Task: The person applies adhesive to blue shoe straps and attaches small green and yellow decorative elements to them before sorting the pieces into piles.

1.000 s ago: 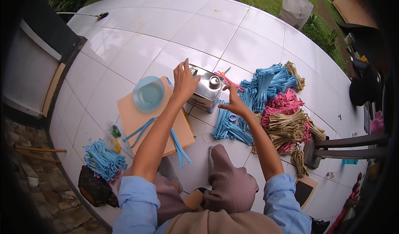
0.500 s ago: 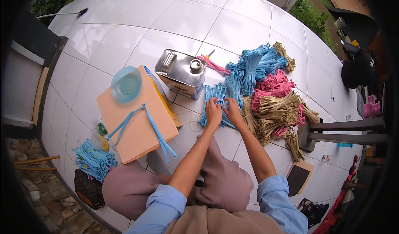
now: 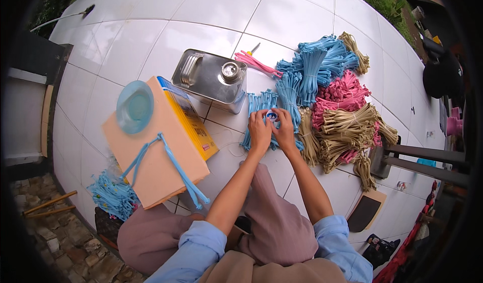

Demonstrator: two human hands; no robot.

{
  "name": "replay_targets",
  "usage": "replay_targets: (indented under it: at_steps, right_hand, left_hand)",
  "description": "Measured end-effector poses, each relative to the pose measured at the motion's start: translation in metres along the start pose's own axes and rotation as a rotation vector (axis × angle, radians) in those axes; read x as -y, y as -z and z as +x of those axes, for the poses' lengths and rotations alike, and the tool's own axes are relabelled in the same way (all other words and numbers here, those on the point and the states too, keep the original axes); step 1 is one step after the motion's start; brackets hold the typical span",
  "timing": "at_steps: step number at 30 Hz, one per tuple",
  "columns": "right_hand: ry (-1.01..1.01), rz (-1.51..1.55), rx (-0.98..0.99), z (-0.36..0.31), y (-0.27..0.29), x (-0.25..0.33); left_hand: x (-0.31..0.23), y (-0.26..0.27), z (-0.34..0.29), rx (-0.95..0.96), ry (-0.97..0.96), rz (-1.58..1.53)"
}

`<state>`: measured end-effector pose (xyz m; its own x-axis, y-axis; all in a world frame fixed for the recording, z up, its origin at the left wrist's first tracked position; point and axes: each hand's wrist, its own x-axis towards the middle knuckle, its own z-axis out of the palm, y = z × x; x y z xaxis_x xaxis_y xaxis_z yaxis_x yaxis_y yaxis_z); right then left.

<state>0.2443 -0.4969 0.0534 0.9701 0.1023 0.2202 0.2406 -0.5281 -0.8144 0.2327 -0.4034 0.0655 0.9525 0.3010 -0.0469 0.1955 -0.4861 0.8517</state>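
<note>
Between both hands is a small round blue-and-white disc [image 3: 272, 115], perhaps a spool; its kind is not clear. My left hand [image 3: 259, 130] grips it from the left with bent fingers, and my right hand [image 3: 285, 128] closes on its right side. Beneath and just beyond them lies a bundle of light-blue straps [image 3: 262, 102]. Another tied blue bundle [image 3: 288, 89] touches it on the right. A tan bundle [image 3: 308, 137] is beside my right hand. Thin, pale thread loops on the floor left of my left hand.
A metal can [image 3: 209, 77] stands beyond my left hand. A peach board [image 3: 156, 162] on a yellow-and-blue box carries a blue bowl [image 3: 135, 107] and blue straps. Pink bundles [image 3: 342, 94] and more tan bundles [image 3: 352, 127] pile up at right, near a dark stool leg [image 3: 422, 152].
The view has shifted slightly. Both hands have come closer together around the round disc, which now faces up more plainly between the fingertips.
</note>
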Motion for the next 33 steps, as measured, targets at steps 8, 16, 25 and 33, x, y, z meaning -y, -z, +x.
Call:
replay_targets:
  at_steps: [8, 16, 25, 33]
  right_hand:
    - [0.376, 0.007, -0.152, 0.094, 0.055, 0.140]
    - [0.403, 0.067, 0.135, 0.142, 0.008, 0.156]
    - [0.351, 0.037, 0.174, 0.139, 0.004, 0.146]
    - [0.399, -0.165, 0.185, 0.140, 0.007, 0.150]
  left_hand:
    - [-0.124, 0.105, 0.052, -0.366, -0.351, -0.218]
    - [-0.090, 0.151, 0.096, -0.316, -0.073, -0.297]
    - [-0.073, 0.146, 0.104, -0.254, -0.066, -0.290]
    - [-0.074, 0.140, 0.114, -0.165, 0.071, -0.317]
